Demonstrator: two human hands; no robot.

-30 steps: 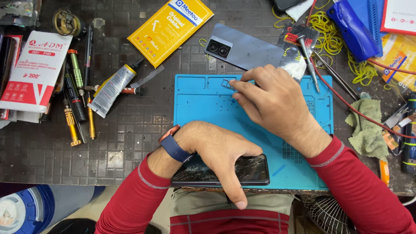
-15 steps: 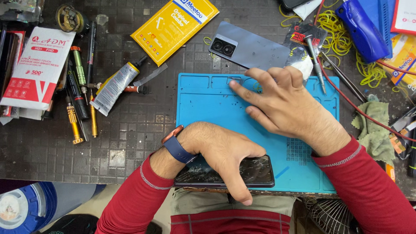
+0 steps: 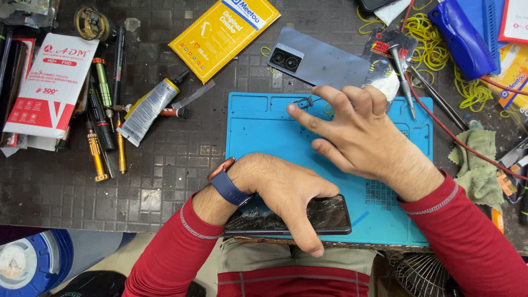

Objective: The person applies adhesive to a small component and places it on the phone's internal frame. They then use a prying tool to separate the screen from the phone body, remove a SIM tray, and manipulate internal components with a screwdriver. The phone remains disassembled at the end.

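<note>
My left hand [image 3: 280, 190] lies flat over a black smartphone with a cracked glass screen [image 3: 300, 217], my grip loose and half curled: the palm presses the phone down, the thumb hooks over its near edge and the fingers spread across the glass. The phone sits on the near edge of a blue rubber repair mat [image 3: 264, 129], which I take as my landmark on the dark tiled surface [image 3: 165, 165].

My right hand [image 3: 363, 135] hovers over the far half of the mat, its grip wide open, fingers fanned and closed on nothing. The forefinger tip is at a small metal part [image 3: 304, 102] lying near the mat's far edge; I cannot tell whether it touches.

Just beyond the mat lies a grey phone back cover with a twin camera block [image 3: 324, 63]. Left of the mat rests a white glue tube with a black nozzle [image 3: 148, 107].
</note>
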